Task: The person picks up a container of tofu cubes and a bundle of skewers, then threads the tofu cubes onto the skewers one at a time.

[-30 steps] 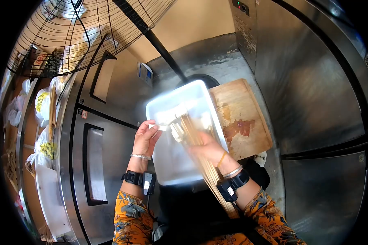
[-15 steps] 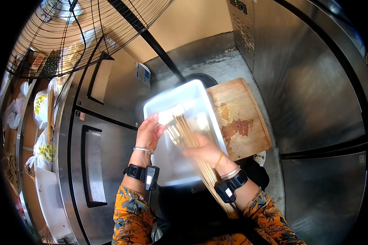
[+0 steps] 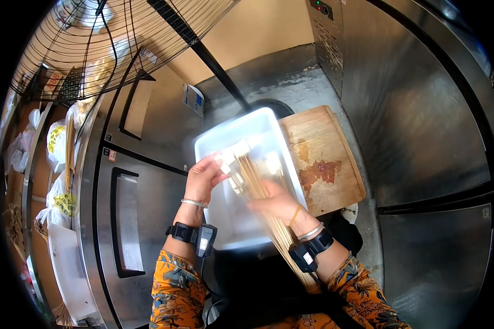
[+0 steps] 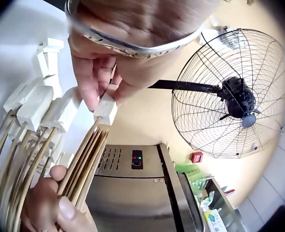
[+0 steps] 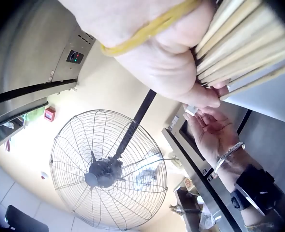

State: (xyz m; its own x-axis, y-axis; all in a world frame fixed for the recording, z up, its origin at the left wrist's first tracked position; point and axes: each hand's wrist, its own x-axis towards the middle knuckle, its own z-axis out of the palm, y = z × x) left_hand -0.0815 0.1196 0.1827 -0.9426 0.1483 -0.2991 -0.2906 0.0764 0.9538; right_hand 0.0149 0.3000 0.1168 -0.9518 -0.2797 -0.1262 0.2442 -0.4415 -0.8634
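Observation:
My left hand (image 3: 205, 175) pinches a white tofu-like block (image 4: 105, 111) between thumb and fingers, at the tip of a bamboo skewer in the left wrist view. My right hand (image 3: 277, 203) grips a thick bundle of bamboo skewers (image 3: 288, 244), whose lower ends run back toward my lap. Several of these skewers carry white blocks (image 4: 35, 107) on their tips, and others in the bundle have bare tips. Beneath both hands lies a white plastic tub (image 3: 225, 230). More white blocks (image 4: 49, 58) show behind the skewers against its pale surface.
Right of the tub is a stained wooden cutting board (image 3: 340, 159). A caged fan (image 4: 239, 96) stands beyond on a black pole. Steel cabinets (image 3: 422, 109) close in on the right, with more steel doors (image 3: 148, 192) and shelves of bags (image 3: 55, 142) on the left.
My left hand has moved slightly right, closer to the skewer tips, with a white block in its fingers. The right hand keeps its hold on the bundle nearly in place.

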